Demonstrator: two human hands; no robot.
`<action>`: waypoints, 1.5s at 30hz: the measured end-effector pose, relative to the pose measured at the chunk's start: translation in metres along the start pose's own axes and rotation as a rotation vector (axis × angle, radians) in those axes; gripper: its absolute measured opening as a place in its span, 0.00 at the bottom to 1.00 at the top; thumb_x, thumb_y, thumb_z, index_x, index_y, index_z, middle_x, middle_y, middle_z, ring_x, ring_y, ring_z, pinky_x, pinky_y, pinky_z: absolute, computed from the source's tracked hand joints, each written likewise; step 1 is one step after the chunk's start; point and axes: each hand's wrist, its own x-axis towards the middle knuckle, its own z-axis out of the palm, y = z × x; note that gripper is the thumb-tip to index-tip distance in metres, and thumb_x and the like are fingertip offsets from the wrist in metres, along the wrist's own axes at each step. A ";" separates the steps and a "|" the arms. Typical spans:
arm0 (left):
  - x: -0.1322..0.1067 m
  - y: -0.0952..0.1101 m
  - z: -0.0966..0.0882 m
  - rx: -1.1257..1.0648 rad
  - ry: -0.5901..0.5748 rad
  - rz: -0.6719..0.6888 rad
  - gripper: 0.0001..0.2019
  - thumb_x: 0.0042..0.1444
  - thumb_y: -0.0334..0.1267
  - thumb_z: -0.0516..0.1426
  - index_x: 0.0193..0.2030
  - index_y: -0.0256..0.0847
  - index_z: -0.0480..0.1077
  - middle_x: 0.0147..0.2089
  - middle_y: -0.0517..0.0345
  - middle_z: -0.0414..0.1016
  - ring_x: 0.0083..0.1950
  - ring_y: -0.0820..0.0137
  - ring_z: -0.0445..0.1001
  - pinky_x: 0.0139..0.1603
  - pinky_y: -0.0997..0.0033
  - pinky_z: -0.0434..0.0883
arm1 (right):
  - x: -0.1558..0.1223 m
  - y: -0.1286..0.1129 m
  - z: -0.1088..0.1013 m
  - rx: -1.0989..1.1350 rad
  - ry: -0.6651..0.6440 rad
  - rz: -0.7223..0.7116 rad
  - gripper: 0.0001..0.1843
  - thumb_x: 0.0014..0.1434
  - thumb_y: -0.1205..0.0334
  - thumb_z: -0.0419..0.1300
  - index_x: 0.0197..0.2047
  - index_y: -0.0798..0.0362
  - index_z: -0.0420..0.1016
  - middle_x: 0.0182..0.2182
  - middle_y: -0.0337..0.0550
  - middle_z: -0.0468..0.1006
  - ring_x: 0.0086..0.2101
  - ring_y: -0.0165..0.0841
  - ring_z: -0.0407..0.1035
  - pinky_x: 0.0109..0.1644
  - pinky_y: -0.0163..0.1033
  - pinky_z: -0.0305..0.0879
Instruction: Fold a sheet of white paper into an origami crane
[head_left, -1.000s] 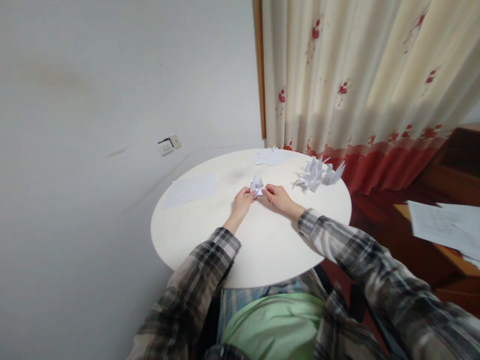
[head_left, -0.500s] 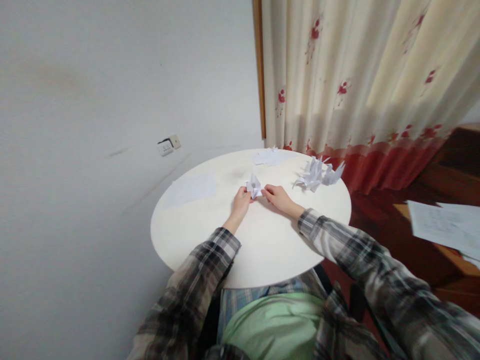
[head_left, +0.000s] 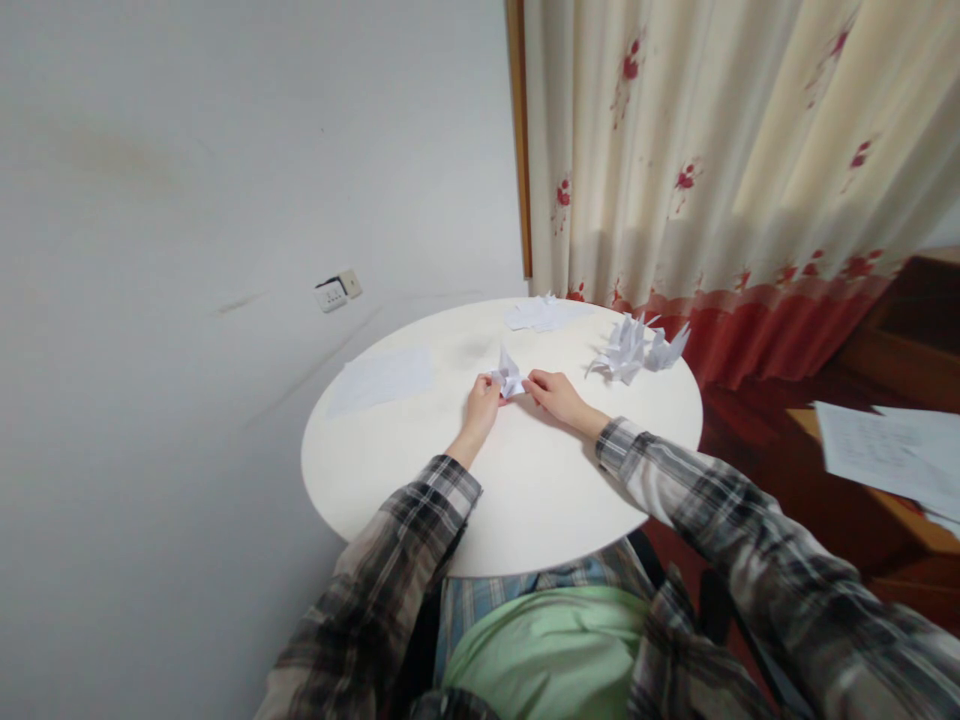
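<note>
Table [head_left: 525, 500], round and white, spreads under both your hands and carries everything else. Beyond your right hand [head_left: 553, 392], toward the curtain [head_left: 712, 150], sits a cluster of finished folded paper figures [head_left: 634, 350]; farther out past your fingertips lie a few loose paper pieces [head_left: 541, 314]. Out past your left hand [head_left: 484, 398], toward the wall, 1 flat sheet [head_left: 382, 378] lies on its own. Between your 2 hands is the small folded paper piece [head_left: 509, 376], half formed, with 1 point sticking up. Your left fingers are closed on its near left edge and your right fingertips are pinched on its right side, so both hands are clamped on it just above the tabletop. It looks very light, thin and easily crushed or torn; judge it best held at the layered creases near its base, not by the thin upright point.
</note>
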 end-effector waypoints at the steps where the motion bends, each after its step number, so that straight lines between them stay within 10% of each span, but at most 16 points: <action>1: 0.000 0.000 0.000 0.002 0.000 -0.001 0.06 0.54 0.39 0.51 0.35 0.40 0.63 0.37 0.57 0.71 0.36 0.74 0.73 0.37 0.71 0.74 | 0.000 0.000 0.000 -0.001 0.001 0.000 0.15 0.62 0.59 0.50 0.25 0.54 0.67 0.17 0.34 0.67 0.21 0.25 0.59 0.29 0.31 0.49; 45: -0.013 0.018 0.002 0.007 -0.039 0.004 0.06 0.48 0.34 0.55 0.34 0.37 0.67 0.36 0.56 0.74 0.33 0.74 0.73 0.34 0.74 0.71 | -0.001 -0.003 -0.001 0.006 -0.003 0.013 0.17 0.62 0.57 0.50 0.24 0.55 0.66 0.17 0.34 0.67 0.21 0.25 0.58 0.29 0.31 0.50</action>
